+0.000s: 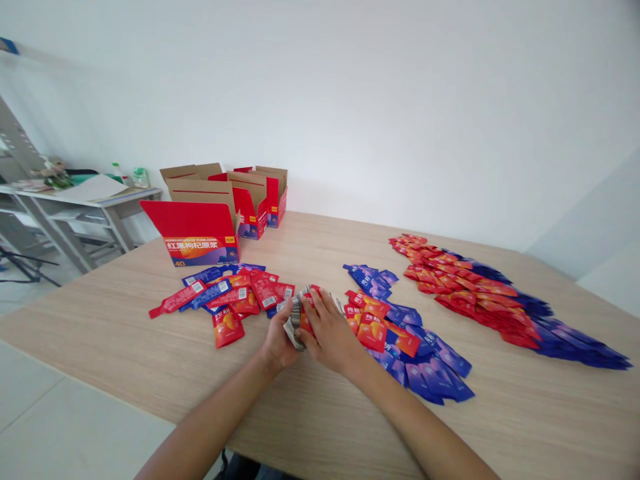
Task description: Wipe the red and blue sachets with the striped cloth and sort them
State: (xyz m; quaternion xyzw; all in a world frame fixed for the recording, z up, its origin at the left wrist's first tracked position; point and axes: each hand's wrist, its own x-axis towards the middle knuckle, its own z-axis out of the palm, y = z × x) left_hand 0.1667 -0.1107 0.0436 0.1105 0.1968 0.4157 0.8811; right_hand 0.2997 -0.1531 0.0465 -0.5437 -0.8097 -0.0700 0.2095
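My left hand (280,340) is closed around the left side of a stack of sachets (293,319), whose silvery edges show. On the stack's right side and top, my right hand (331,333) presses with its fingers close together; a bit of red sachet front shows under them. The stack is just above or on the table, I cannot tell which. Beside my left hand lie loose red and blue sachets (229,327), some with barcodes up. Close to my right wrist is another spread of red sachets (373,331) and blue sachets (440,380).
Red cardboard boxes with raised flaps (200,230) stand at the back left of the wooden table (165,353). Long overlapping rows of red and blue sachets (480,300) lie on the right. Behind is a white wall; a grey desk (107,203) stands far left.
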